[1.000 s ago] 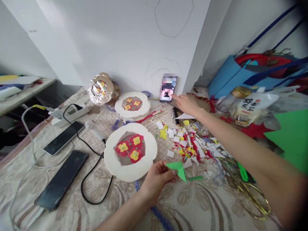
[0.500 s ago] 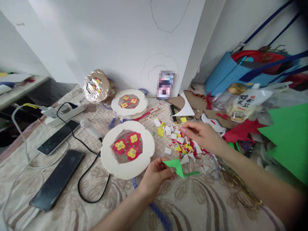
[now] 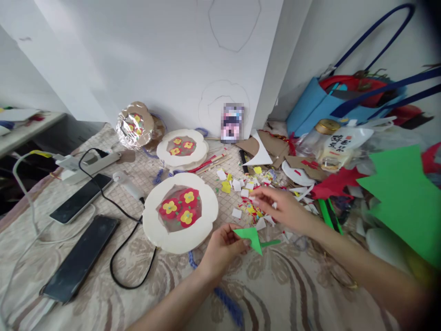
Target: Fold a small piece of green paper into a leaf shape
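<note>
Hands above patterned tablecloth, pale wall

At lower centre the left hand pinches a green paper triangle; right of centre the right hand is over paper scraps. A flower-decorated white scalloped frame lies left of centre.
</note>
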Demonstrator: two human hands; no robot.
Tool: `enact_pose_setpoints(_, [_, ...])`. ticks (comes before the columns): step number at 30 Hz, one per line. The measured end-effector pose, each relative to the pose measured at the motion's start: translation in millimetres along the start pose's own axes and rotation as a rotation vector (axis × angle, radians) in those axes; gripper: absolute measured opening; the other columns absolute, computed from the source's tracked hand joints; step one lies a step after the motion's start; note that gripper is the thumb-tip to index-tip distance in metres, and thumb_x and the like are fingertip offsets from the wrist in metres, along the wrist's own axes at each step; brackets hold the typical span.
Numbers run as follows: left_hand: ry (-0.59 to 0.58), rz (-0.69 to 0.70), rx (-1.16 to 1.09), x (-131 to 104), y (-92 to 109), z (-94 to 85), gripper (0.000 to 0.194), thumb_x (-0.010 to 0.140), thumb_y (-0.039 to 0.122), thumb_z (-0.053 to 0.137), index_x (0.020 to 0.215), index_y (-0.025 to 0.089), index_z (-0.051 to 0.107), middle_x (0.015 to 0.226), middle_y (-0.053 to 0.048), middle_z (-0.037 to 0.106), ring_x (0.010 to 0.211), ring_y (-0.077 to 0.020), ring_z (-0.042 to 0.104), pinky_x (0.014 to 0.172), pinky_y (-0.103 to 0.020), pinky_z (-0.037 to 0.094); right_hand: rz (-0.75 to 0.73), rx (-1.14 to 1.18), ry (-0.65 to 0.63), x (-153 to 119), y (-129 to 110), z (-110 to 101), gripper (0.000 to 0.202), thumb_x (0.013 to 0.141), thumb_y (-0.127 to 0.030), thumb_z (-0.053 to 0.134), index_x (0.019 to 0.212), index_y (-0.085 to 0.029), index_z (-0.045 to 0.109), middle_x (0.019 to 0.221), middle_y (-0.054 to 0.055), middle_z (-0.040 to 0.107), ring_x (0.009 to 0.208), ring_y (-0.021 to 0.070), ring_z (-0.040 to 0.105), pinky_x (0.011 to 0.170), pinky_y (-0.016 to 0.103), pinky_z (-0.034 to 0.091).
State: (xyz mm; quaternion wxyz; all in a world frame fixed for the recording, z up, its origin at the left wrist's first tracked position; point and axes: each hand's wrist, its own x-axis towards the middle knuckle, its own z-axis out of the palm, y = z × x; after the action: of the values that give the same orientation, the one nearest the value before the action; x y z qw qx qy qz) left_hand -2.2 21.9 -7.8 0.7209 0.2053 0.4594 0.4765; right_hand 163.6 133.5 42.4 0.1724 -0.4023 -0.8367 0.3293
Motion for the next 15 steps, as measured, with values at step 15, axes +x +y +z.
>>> enact_pose_setpoints(15, [-0.014, -0.053, -0.091, 1.9, 1.6, -0.7, 0.037, 0.055, 0.025, 0.082, 0.075, 0.012, 0.054, 0.062, 0.0, 0.061, 0.054, -0.0068, 0.052, 0.053, -0.019, 0.039, -0.007, -1.129, 0.136, 192.5, 64.2, -42.9, 0.061, 0.089, -0.005, 0.03, 0.144, -0.031, 0.023, 0.094, 0.015, 0.063, 0.085, 0.0271, 0.055, 0.071, 0.035, 0.032])
